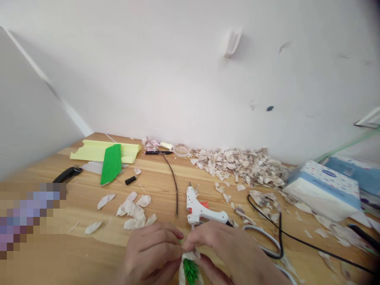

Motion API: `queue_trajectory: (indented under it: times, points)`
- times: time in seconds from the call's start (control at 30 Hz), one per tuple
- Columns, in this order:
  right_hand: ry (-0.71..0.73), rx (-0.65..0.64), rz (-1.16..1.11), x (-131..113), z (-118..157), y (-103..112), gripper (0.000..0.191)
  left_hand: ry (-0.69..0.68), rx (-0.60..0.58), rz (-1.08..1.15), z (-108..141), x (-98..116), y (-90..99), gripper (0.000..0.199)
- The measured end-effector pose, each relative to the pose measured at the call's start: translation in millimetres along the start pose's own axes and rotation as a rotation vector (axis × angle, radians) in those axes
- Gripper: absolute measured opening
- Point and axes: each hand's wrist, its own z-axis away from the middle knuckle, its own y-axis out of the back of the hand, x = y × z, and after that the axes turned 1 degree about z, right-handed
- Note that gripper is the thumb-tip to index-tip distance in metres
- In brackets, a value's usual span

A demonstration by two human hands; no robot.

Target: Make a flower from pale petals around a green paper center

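Note:
At the bottom centre, my left hand (156,253) and my right hand (221,251) meet, with fingers closed around a small paper flower (190,271). Its bristly centre is green and pale petals wrap partly around it, hanging towards the lower edge. My fingertips pinch it from both sides near its top and hide part of it. Just beyond my hands lies a white glue gun (204,211) with a speckled nose. Loose cream petals (136,211) are scattered on the wood to the left of it.
A thin brown stem (175,184) lies mid-table. Green paper (111,164) overlaps yellow paper (89,152) at the back left, near black-handled pliers (67,174). A petal heap (243,164) lines the wall. Right are a tissue pack (326,190), scissors (265,241) and a black cable (320,249).

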Motion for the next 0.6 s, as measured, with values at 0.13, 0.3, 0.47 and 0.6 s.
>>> queue_trajectory:
  times: [0.13, 0.3, 0.47, 0.6]
  points:
    - [-0.042, -0.049, -0.073, -0.2, 0.1, 3.4, 0.034, -0.025, -0.011, -0.001, -0.6, -0.5, 0.0, 0.006]
    - [-0.076, -0.062, -0.045, 0.3, -1.4, 3.0, 0.026, -0.021, -0.013, 0.009, 0.5, -1.4, -1.4, 0.008]
    - [-0.073, -0.079, -0.045, 3.5, -4.2, -1.3, 0.025, 0.021, 0.011, 0.016, -0.6, -0.2, -2.9, 0.015]
    - [-0.09, -0.053, -0.061, 2.7, -3.5, 1.2, 0.028, 0.062, 0.023, 0.024, -1.7, 1.3, -4.2, 0.017]
